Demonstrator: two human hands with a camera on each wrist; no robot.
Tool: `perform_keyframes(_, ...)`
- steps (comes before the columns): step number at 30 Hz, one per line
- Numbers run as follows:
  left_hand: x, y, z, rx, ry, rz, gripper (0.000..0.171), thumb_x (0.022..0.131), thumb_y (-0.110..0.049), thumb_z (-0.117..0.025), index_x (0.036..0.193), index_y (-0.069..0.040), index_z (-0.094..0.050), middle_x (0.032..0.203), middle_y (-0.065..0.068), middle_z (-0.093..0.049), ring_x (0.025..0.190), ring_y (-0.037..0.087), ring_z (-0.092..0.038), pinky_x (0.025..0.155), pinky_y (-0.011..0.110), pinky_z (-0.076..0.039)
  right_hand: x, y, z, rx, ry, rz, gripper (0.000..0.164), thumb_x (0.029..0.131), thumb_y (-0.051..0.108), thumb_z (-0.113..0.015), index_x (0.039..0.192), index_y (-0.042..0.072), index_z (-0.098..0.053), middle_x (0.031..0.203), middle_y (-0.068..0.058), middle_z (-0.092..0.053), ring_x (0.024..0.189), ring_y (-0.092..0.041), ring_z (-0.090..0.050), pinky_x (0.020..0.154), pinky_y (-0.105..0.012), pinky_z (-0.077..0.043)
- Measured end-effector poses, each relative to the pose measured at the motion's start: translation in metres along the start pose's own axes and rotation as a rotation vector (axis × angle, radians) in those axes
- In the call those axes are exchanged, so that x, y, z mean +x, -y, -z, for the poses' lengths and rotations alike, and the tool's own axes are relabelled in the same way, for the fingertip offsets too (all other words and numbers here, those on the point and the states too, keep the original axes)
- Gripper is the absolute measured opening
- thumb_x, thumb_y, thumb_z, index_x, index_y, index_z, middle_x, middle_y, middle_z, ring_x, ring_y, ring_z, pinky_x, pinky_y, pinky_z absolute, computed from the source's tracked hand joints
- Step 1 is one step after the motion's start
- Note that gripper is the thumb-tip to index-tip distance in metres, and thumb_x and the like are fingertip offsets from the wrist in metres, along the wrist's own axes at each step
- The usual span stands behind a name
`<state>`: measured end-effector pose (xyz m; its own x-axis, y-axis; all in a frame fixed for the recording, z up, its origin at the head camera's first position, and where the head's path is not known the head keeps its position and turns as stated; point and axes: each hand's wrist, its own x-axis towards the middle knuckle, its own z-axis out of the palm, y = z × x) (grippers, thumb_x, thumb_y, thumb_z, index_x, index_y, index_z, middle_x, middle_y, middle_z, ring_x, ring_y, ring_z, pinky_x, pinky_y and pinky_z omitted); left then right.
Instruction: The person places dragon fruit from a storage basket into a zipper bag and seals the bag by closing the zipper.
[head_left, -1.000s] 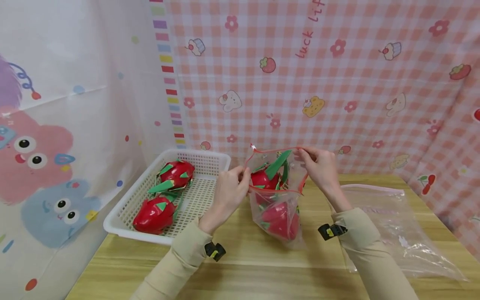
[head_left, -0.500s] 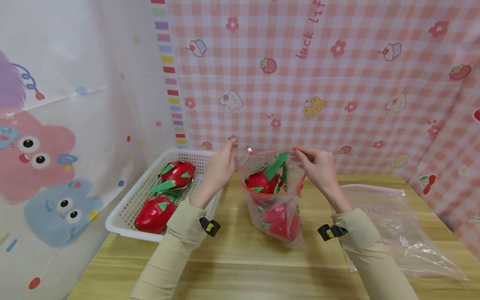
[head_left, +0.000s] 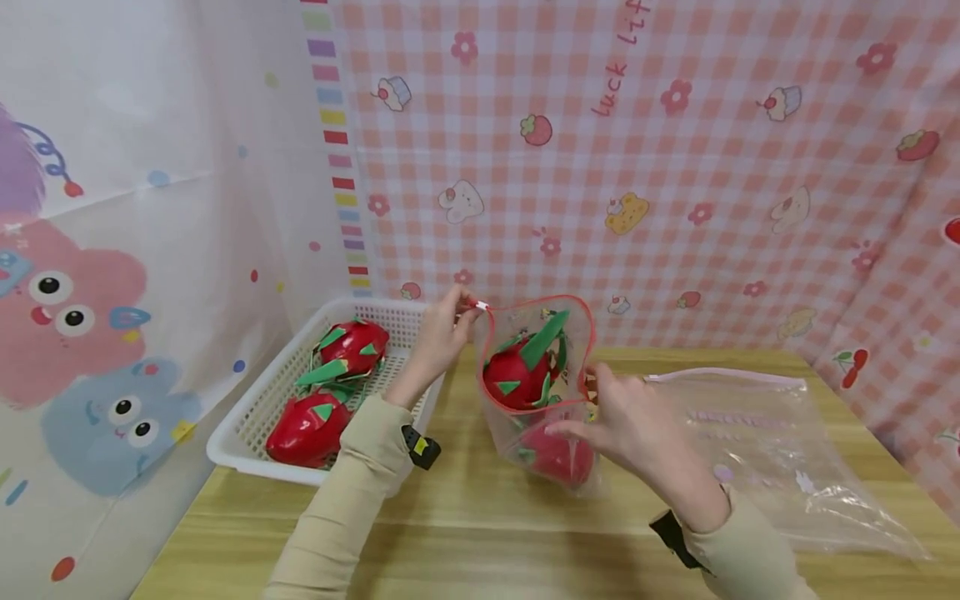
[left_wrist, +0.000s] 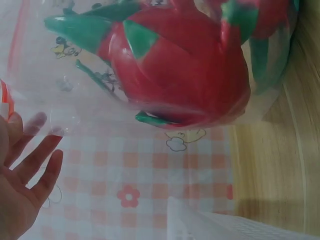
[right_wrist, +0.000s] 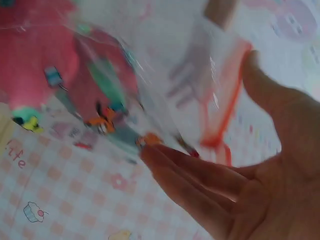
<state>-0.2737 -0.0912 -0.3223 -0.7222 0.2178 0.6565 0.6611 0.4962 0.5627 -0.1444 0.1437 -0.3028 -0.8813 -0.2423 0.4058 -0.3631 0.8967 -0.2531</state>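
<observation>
A clear zip bag [head_left: 497, 429] with a red zipper stands upright on the table, its mouth agape. Inside are two red toy dragon fruits with green leaves, one dragon fruit [head_left: 517, 379] above the other dragon fruit [head_left: 572, 460]. My left hand [head_left: 438, 340] pinches the zipper's left end beside the white slider [head_left: 482, 306]; its other fingers spread behind the film in the left wrist view. My right hand [head_left: 637, 425] is at the bag's right side, thumb stretched across the front and fingers behind. In the right wrist view its thumb and fingers stand wide apart around the red zipper [right_wrist: 231, 105].
To the left, a white plastic basket [head_left: 247, 417] holds two more dragon fruits [head_left: 309, 429]. A flat clear bag [head_left: 765, 450] with a pale pink zipper lies on the wooden table [head_left: 480, 542] at right. A checked cloth [head_left: 570, 167] hangs behind.
My left hand let go of the bag's front rim, moved back and left, and now pinches the slider end. My right hand released the back rim and came down along the right side.
</observation>
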Motion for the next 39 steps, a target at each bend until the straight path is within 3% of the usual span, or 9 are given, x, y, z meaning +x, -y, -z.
perform_keyframes(5,0.001,0.001,0.003,-0.026,-0.056,-0.020,0.010,0.091,0.000,-0.057,0.100,0.005,-0.060,0.091,0.021,-0.072,0.084,0.030,-0.072,0.068,0.039,-0.057,0.005,-0.006,-0.011,-0.011,-0.202,0.126,0.027,0.074,0.012,-0.079,0.094,-0.002,-0.068,0.067,-0.012,-0.070,0.051,-0.021,-0.062,0.045,-0.031,-0.047)
perform_keyframes(9,0.000,0.004,0.009,-0.028,-0.132,0.003,0.014,0.091,0.002,-0.056,0.099,0.006,-0.067,0.089,0.022,-0.073,0.080,0.031,-0.072,0.067,0.041,-0.057,0.014,-0.030,-0.003,-0.026,-0.295,0.124,0.012,0.078,0.008,-0.074,0.088,0.003,-0.074,0.070,-0.014,-0.072,0.049,-0.021,-0.061,0.044,-0.035,-0.046)
perform_keyframes(12,-0.003,0.006,0.014,0.008,-0.182,0.027,0.013,0.089,0.005,-0.056,0.094,0.007,-0.068,0.085,0.021,-0.073,0.077,0.031,-0.072,0.065,0.042,-0.057,0.024,-0.054,0.004,-0.037,-0.341,0.089,0.009,0.079,0.007,-0.073,0.086,0.003,-0.075,0.069,-0.016,-0.071,0.047,-0.021,-0.057,0.044,-0.038,-0.044)
perform_keyframes(17,-0.002,0.005,0.012,0.052,-0.183,0.044,0.015,0.089,0.005,-0.054,0.089,0.003,-0.069,0.080,0.017,-0.074,0.070,0.026,-0.072,0.058,0.033,-0.057,0.046,-0.086,0.004,-0.022,-0.453,0.063,0.006,0.080,0.003,-0.071,0.082,-0.002,-0.074,0.068,-0.020,-0.070,0.050,-0.031,-0.061,0.050,-0.047,-0.047)
perform_keyframes(22,0.001,0.003,0.004,0.031,-0.225,0.064,0.018,0.088,0.008,-0.051,0.087,0.004,-0.068,0.079,0.017,-0.073,0.066,0.025,-0.071,0.055,0.028,-0.057,0.065,-0.098,-0.003,-0.033,-0.558,0.067,0.011,0.083,0.008,-0.070,0.085,-0.002,-0.074,0.072,-0.022,-0.070,0.055,-0.038,-0.064,0.054,-0.051,-0.051)
perform_keyframes(25,-0.002,0.004,0.006,0.048,-0.240,0.030,0.013,0.085,0.009,-0.055,0.084,0.006,-0.068,0.077,0.018,-0.073,0.062,0.026,-0.070,0.054,0.029,-0.057,0.065,-0.100,-0.004,-0.041,-0.573,0.095,0.011,0.082,0.008,-0.071,0.084,-0.002,-0.074,0.071,-0.021,-0.071,0.055,-0.038,-0.064,0.054,-0.051,-0.051)
perform_keyframes(29,-0.015,-0.003,0.014,0.136,-0.161,-0.023,0.009,0.084,0.005,-0.059,0.083,0.002,-0.067,0.075,0.015,-0.073,0.056,0.021,-0.066,0.052,0.026,-0.053,0.049,-0.100,0.000,-0.046,-0.542,0.137,0.006,0.079,0.004,-0.073,0.080,-0.002,-0.074,0.067,-0.019,-0.070,0.054,-0.035,-0.064,0.053,-0.049,-0.050)
perform_keyframes(34,-0.042,-0.018,0.026,0.245,0.050,-0.042,0.013,0.083,0.005,-0.058,0.081,-0.005,-0.065,0.069,0.009,-0.070,0.048,0.009,-0.042,0.045,0.018,-0.031,0.019,-0.099,0.009,-0.061,-0.444,0.185,0.003,0.074,-0.002,-0.074,0.076,0.000,-0.073,0.062,-0.013,-0.069,0.045,-0.022,-0.056,0.047,-0.039,-0.044)
perform_keyframes(39,-0.074,-0.029,0.023,0.221,0.266,0.005,0.015,0.081,0.007,-0.059,0.077,-0.006,-0.061,0.070,0.005,-0.071,0.055,0.008,-0.058,0.046,0.014,-0.034,-0.005,-0.099,0.009,-0.076,-0.284,0.191,0.008,0.073,-0.002,-0.074,0.076,0.005,-0.073,0.061,-0.005,-0.067,0.047,-0.006,-0.039,0.047,-0.023,-0.032)
